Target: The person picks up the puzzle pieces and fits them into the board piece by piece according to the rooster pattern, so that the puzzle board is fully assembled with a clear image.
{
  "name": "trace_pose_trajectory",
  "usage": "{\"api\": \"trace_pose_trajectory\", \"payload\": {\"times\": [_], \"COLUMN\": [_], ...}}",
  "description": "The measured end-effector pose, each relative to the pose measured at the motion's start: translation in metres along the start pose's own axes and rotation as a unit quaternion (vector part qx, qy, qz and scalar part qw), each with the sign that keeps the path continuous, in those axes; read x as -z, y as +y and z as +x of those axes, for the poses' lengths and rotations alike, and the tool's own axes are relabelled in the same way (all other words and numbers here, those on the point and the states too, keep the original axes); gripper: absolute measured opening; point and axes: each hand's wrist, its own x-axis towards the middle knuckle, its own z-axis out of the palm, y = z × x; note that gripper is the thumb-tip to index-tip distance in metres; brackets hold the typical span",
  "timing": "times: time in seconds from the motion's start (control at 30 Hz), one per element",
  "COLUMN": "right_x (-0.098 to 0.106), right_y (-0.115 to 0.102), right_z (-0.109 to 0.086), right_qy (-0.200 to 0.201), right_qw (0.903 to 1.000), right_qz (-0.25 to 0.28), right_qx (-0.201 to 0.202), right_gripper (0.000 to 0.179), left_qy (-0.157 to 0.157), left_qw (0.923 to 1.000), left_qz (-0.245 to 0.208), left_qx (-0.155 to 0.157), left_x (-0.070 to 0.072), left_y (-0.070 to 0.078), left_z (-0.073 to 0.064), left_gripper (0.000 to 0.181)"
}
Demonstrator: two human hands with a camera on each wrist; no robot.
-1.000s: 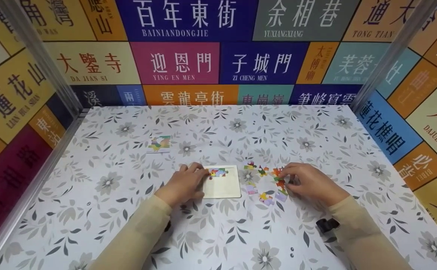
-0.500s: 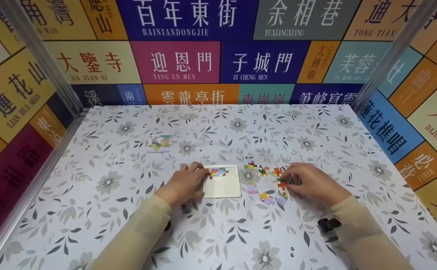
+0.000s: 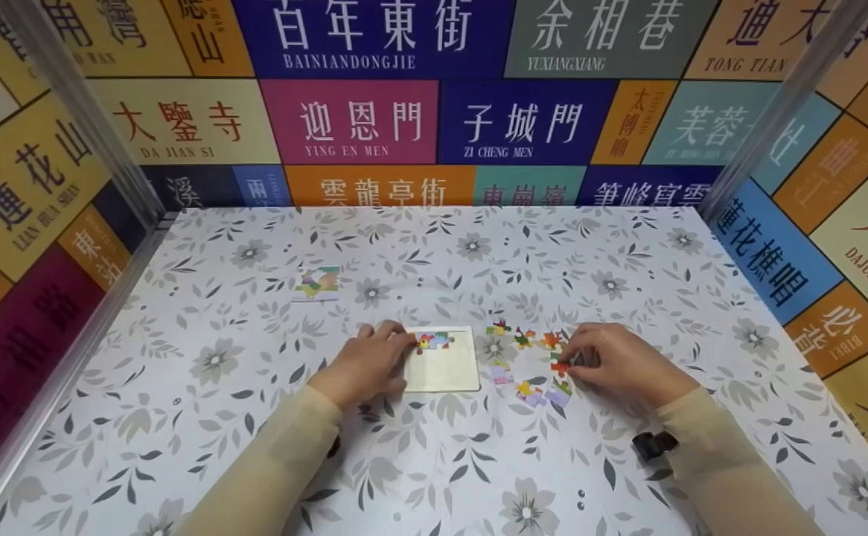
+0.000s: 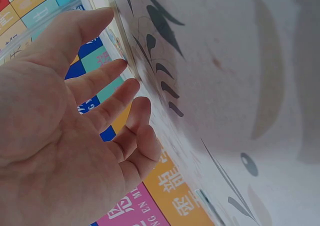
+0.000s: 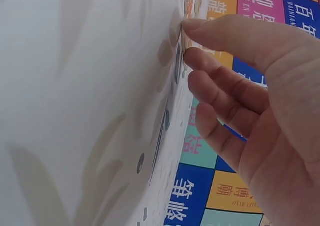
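A pale shallow puzzle tray (image 3: pixel 441 376) lies on the table with several joined puzzle pieces (image 3: pixel 434 341) along its upper left. My left hand (image 3: pixel 371 365) rests against the tray's left side. In the left wrist view, its thumb and first fingertips touch the tray edge (image 4: pixel 122 33), palm bare. To the tray's right, loose colourful puzzle pieces (image 3: pixel 529 392) lie in a rough ring. My right hand (image 3: pixel 620 361) pinches a red-and-green puzzle piece (image 3: pixel 559 365) at that ring's right side, low at the tabletop. Its thumb and index finger partly hide the piece.
A partly assembled puzzle section (image 3: pixel 317 284) lies farther back on the left. The table (image 3: pixel 434 461) wears a white leaf-and-flower cover. Colourful lettered panels (image 3: pixel 348 123) stand behind and on both sides, with clear posts at the corners.
The right fingers have shifted slightly at the ring's right side, and the red-and-green piece has turned a little with them. The left hand and tray stay put.
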Motion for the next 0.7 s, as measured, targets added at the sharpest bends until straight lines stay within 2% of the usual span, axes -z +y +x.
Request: {"api": "trace_pose_trajectory", "payload": {"times": [0.23,0.43,0.7], "right_x": [-0.0015,-0.0016,-0.0022], "right_y": [0.0045,0.0032,0.0014], "right_z": [0.0,0.0004,-0.002], "right_qy": [0.01,0.014,0.023], "right_qw": [0.9999,0.9998,0.9991], "right_qz": [-0.006,-0.008,-0.036], "right_qx": [0.007,-0.013,-0.009], "right_gripper": [0.016,0.017,0.015], "left_qy": [-0.002,0.005,0.014], "left_qw": [1.0,0.9999,0.9997], "left_qz": [-0.002,-0.009,-0.017], "left_qx": [-0.001,-0.004,-0.009], "left_x": [0.0005,0.0025,0.0003], "left_y": [-0.0005,0.0,0.0002], "left_z": [-0.0004,-0.0016,-0.0037], "left_gripper": [0.07,0.07,0.069]}}
